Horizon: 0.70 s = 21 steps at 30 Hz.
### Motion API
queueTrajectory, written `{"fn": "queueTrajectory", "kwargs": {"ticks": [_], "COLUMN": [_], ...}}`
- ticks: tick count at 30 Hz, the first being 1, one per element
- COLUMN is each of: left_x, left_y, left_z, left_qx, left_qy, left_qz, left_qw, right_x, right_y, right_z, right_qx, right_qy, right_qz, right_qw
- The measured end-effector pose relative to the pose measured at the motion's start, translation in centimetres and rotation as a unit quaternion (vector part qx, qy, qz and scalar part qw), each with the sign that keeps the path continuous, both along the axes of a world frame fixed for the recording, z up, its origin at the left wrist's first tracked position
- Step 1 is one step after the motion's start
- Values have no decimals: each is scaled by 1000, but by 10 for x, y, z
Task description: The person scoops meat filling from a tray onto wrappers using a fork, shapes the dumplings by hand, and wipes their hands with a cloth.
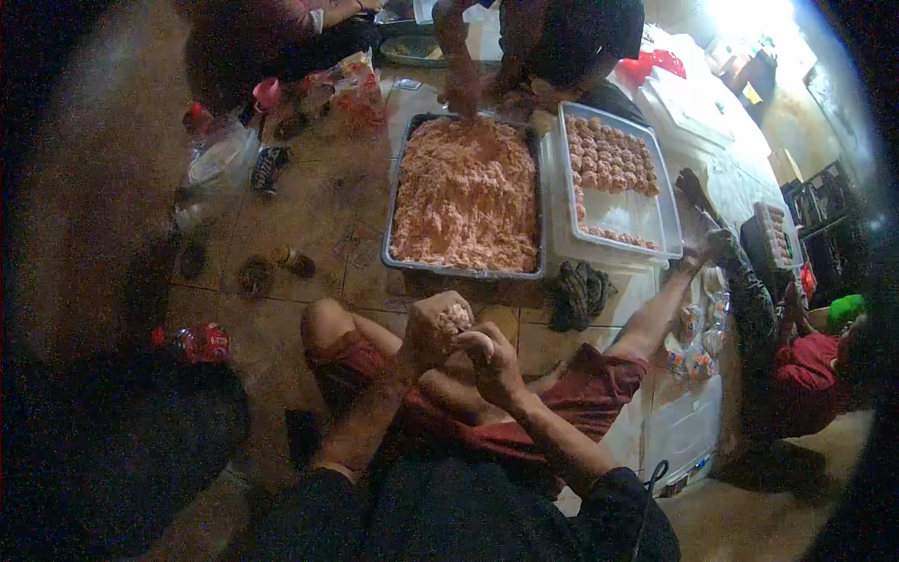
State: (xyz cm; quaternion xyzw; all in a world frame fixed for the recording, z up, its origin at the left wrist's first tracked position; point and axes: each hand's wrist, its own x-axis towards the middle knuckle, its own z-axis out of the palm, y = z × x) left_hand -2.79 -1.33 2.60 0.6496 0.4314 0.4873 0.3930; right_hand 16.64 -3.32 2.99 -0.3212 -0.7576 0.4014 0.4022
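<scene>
My left hand (433,330) is closed around a lump of pale pink minced meat mixture (455,317), which bulges out at the top of the fist. Right beside it, my right hand (499,368) is closed, its fingers close to the lump. A pale curved shape (480,345) shows at its fingertips; whether it is a spoon or a finger I cannot tell. In front of both hands, a large dark-rimmed tub (386,239) holds a thick layer of the same mixture. A clear plastic box (676,229) to its right contains rows of shaped meatballs (613,155).
Another person's hand (459,98) reaches to the tub's far edge. A dark crumpled cloth (581,295) lies below the clear box. A red-labelled bottle (201,343), a small jar (292,260) and plastic bags (225,159) are at left. Another person in red (810,361) sits at right.
</scene>
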Motion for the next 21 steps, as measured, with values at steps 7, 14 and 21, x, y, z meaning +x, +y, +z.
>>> {"fn": "queueTrajectory", "kwargs": {"ticks": [7, 14, 21], "left_x": [-26, -17, -15], "left_y": [-5, 3, 16], "left_z": [24, 22, -47], "left_qx": [-13, 14, -108], "left_qy": [126, 74, 314], "left_qz": [77, 47, 14], "left_qw": [989, 996, 943], "right_x": [40, 33, 19], "right_y": [8, 14, 15], "right_z": [51, 69, 55], "right_qx": [-120, -25, 11], "right_qy": [-77, -128, -108], "right_qz": [-107, -79, -78], "right_qw": [984, 988, 991]}}
